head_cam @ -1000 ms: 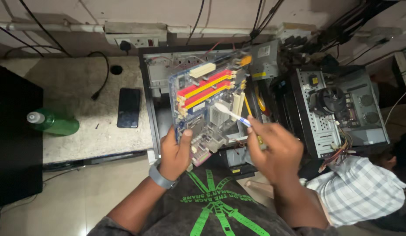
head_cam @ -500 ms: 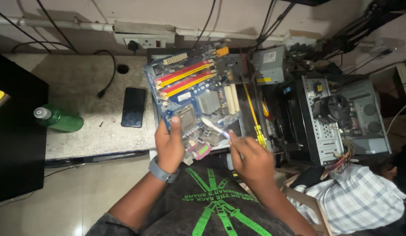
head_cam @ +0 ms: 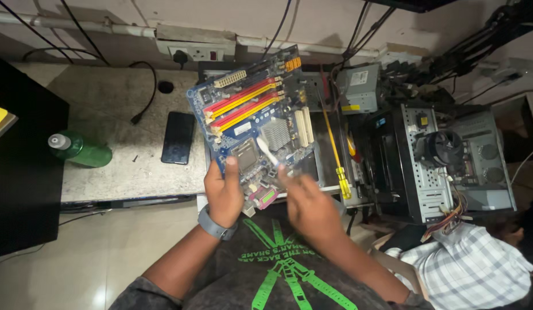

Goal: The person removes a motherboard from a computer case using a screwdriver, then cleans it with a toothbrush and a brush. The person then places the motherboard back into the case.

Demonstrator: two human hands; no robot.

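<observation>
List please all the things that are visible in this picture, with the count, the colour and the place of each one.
motherboard: 1, blue with red and yellow slots, held up at centre
brush: 1, white, over the motherboard
phone: 1, black, flat on the grey table
bottle: 1, green, lying at the table's left edge
wall socket: 1, white, on the wall above the table
power supply: 1, grey, right of the motherboard
computer case: 1, black and grey, open, at right
checked cloth: 1, white and blue, lower right
left hand: 1, wearing a wristband, grip on the motherboard's lower edge
right hand: 1, blurred, holding the brush
</observation>
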